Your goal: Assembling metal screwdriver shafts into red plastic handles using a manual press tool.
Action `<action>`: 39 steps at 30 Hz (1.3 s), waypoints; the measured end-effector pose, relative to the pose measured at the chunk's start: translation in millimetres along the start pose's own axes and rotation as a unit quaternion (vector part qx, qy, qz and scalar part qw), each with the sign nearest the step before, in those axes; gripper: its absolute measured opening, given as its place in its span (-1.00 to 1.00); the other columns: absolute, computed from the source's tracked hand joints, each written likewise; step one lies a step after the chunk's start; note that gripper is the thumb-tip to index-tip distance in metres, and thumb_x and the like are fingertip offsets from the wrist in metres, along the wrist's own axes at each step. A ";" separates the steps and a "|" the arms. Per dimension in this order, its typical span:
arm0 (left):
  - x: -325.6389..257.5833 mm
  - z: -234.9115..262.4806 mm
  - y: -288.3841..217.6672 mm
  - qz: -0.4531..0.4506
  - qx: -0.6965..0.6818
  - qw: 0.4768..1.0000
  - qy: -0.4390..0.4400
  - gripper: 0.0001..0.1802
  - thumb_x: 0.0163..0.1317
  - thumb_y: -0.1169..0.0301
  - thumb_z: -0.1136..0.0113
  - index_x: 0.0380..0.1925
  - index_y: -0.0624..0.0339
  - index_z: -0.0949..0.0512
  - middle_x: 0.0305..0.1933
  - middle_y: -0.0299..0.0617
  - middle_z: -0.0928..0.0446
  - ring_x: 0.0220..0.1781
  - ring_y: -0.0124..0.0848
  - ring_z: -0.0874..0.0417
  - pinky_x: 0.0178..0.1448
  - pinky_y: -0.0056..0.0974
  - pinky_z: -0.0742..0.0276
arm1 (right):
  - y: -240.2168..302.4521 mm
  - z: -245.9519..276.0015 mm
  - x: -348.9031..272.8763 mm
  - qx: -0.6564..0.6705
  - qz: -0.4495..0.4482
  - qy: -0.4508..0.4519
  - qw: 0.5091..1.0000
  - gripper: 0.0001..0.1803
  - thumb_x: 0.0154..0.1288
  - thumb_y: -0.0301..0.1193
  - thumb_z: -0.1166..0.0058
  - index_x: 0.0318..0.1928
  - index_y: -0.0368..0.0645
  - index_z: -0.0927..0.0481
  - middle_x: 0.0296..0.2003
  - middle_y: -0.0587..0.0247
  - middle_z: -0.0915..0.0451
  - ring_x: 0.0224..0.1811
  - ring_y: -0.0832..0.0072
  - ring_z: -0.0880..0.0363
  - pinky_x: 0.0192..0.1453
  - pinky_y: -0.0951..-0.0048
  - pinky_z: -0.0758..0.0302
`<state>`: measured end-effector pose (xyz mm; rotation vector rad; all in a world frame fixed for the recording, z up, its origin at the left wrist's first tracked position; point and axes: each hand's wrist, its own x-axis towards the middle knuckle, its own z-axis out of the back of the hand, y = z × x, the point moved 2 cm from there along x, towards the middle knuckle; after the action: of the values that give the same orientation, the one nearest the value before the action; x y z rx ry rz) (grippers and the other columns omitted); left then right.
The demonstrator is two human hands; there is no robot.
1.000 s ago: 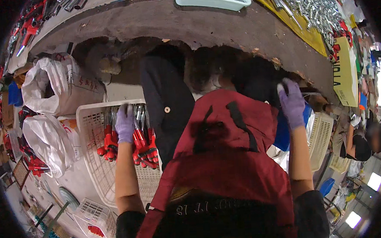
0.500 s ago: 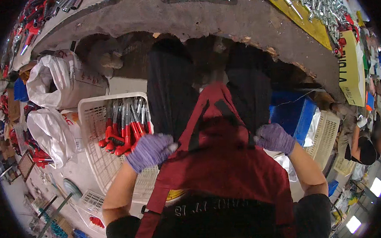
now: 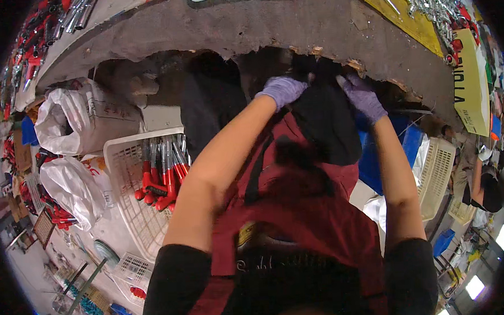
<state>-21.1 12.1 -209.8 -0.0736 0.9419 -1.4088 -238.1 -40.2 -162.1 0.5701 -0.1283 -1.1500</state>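
My left hand (image 3: 283,92), in a purple knitted glove, reaches across to the inner side of my right knee. Its fingers lie extended along the dark trousers (image 3: 324,116), partly lost in shadow. On the outer side of that knee is my right hand (image 3: 364,99), gloved alike, thumb and fingers apart. Neither hand shows an object in it. A dark red apron (image 3: 299,195) covers my lap, its lower end lying between my thighs. Just beyond the hands runs the worn, ragged front edge of the workbench (image 3: 245,29).
Left of me stands a white plastic basket (image 3: 129,181) of red-handled metal tools (image 3: 164,170), beside white woven sacks (image 3: 70,121). A blue bin (image 3: 380,151) and a cream basket (image 3: 438,170) stand at right. Metal parts (image 3: 426,6) lie on the bench; a person (image 3: 484,188) is farther right.
Both hands have let go of the apron's sides and moved forward to my right knee. The left arm now crosses over my lap. The apron has slackened, and the view has shifted slightly.
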 end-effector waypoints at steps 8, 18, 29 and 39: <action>-101.3 20.4 -36.5 -0.213 0.004 0.977 -0.026 -0.64 0.25 0.06 0.09 -0.35 0.12 -0.48 -0.36 0.00 -0.51 -0.24 -0.06 -0.56 -0.18 -0.06 -0.46 | 49.4 62.2 -94.9 0.123 0.009 0.113 0.986 -0.67 0.25 -0.26 0.04 -0.43 -0.34 -0.45 -0.51 -0.07 -0.43 -0.41 0.05 -0.41 -0.31 0.24 -0.34; -160.2 87.7 5.9 -0.056 0.036 0.937 -0.344 -0.65 0.14 0.10 -0.12 -0.37 0.19 -0.53 -0.38 -0.02 -0.53 -0.31 -0.04 -0.55 -0.23 -0.11 -0.47 | 95.2 61.4 -94.6 -0.106 0.203 0.030 0.973 -0.73 0.18 -0.27 -0.04 -0.56 -0.17 -0.42 -0.57 0.03 -0.42 -0.49 0.06 -0.44 -0.45 0.18 -0.35; -174.1 79.9 147.3 0.184 -0.040 0.944 -0.270 -0.42 0.26 -0.06 0.14 -0.02 0.24 -0.41 0.00 0.14 -0.45 0.06 0.03 -0.44 0.10 -0.07 -0.36 | 231.4 -123.6 -15.2 -0.026 0.278 0.247 0.928 -0.60 0.26 -0.08 0.17 -0.37 -0.17 -0.51 -0.30 -0.01 -0.57 -0.21 0.07 -0.55 -0.13 0.11 -0.46; -276.8 55.2 106.7 0.051 -0.025 0.946 -0.320 -0.71 0.25 0.16 0.00 -0.42 0.18 -0.44 -0.50 0.06 -0.47 -0.42 0.06 -0.51 -0.40 0.00 -0.39 | 224.5 -71.3 -94.3 -0.020 0.510 0.289 0.810 -0.81 0.15 -0.29 0.08 -0.52 -0.10 -0.44 -0.62 0.17 -0.40 -0.54 0.24 -0.53 -0.57 0.21 -0.44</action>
<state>130.6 245.1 -92.5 -0.4859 0.4301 -1.1507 -65.3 133.1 -95.3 0.6589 0.1177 0.1008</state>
